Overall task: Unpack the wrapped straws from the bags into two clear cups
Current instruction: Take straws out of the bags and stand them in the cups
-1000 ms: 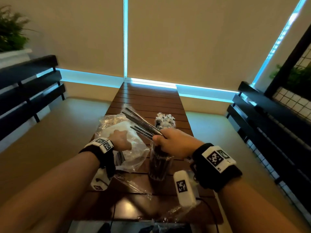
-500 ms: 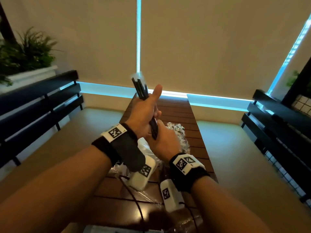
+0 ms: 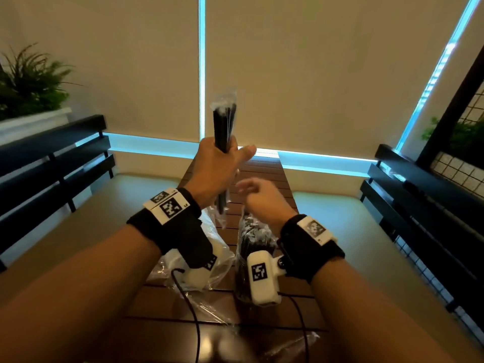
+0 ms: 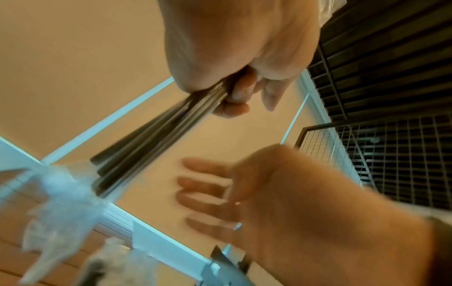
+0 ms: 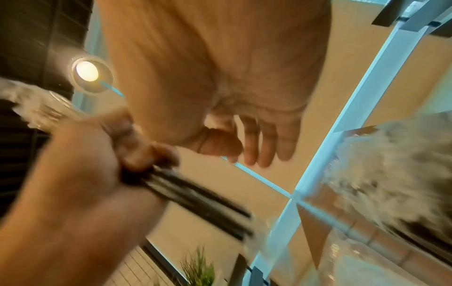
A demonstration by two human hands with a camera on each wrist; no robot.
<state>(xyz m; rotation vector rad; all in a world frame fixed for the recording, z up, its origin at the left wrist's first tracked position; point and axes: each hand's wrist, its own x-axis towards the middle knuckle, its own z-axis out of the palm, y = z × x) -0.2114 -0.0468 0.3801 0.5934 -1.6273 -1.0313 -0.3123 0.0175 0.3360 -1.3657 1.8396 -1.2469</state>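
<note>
My left hand [image 3: 218, 167] grips a bundle of black wrapped straws [image 3: 224, 121] and holds it upright above the table, its clear wrapper tips sticking out top and bottom. In the left wrist view the fingers [image 4: 234, 100] curl round the straws [image 4: 151, 135]. My right hand [image 3: 258, 196] hovers just right of and below the left, fingers relaxed and blurred, holding nothing. Below the right wrist stands a clear cup [image 3: 247, 244] packed with wrapped straws. The right wrist view shows the left hand [image 5: 85, 164] round the straws [image 5: 200, 203].
A crumpled clear plastic bag [image 3: 218, 242] lies on the slatted wooden table [image 3: 264, 174] under my left wrist. More clear plastic [image 3: 214, 310] lies at the near edge. Dark benches [image 3: 52, 158] flank both sides. A roller blind hangs behind.
The straw bundle passed from my right hand to my left, which lifted it upright. My right hand let go and dropped away to the right.
</note>
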